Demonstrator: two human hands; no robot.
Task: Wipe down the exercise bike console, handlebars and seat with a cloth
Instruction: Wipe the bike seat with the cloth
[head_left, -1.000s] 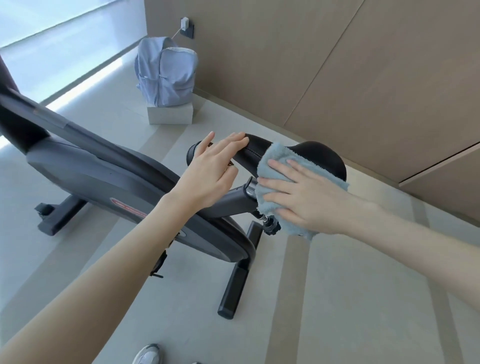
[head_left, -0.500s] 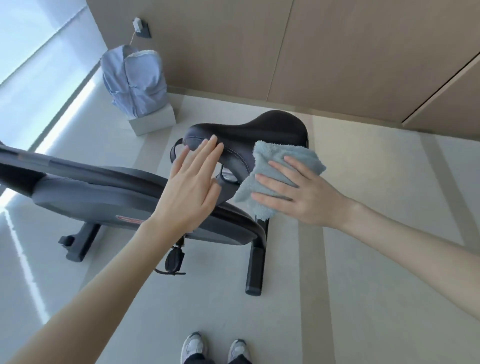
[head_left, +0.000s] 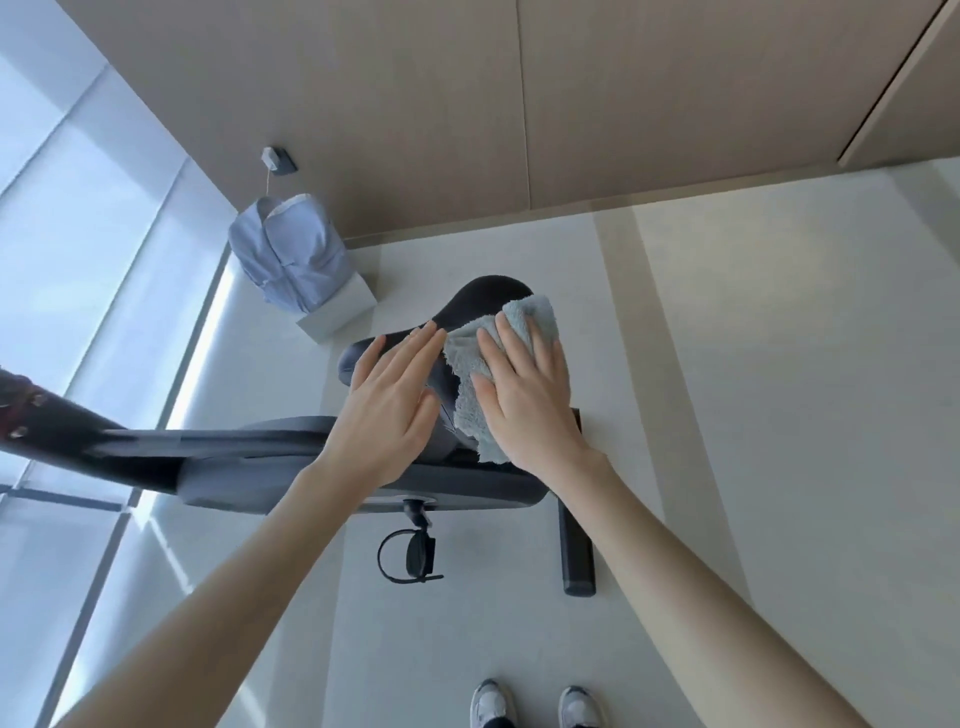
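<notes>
The black bike seat (head_left: 480, 296) is seen from above in the middle of the head view. A light blue fluffy cloth (head_left: 467, 358) lies over its right side. My right hand (head_left: 524, 400) presses flat on the cloth with straight fingers. Beside it, my left hand (head_left: 389, 405) rests flat on the left part of the seat, fingers straight, holding nothing. The dark grey bike body (head_left: 249, 473) runs left below my hands. The console and handlebars are out of view.
A pedal with a strap (head_left: 410, 558) hangs below the body. The rear foot bar (head_left: 576, 545) lies on the floor at the right. A light blue backpack (head_left: 291, 260) sits on a white block by the wooden wall. My shoes (head_left: 535, 701) are at the bottom edge.
My view has swung to look straight down on the seat. The right hand and cloth moved from the seat's side up onto its top. The left hand stays flat on the seat.
</notes>
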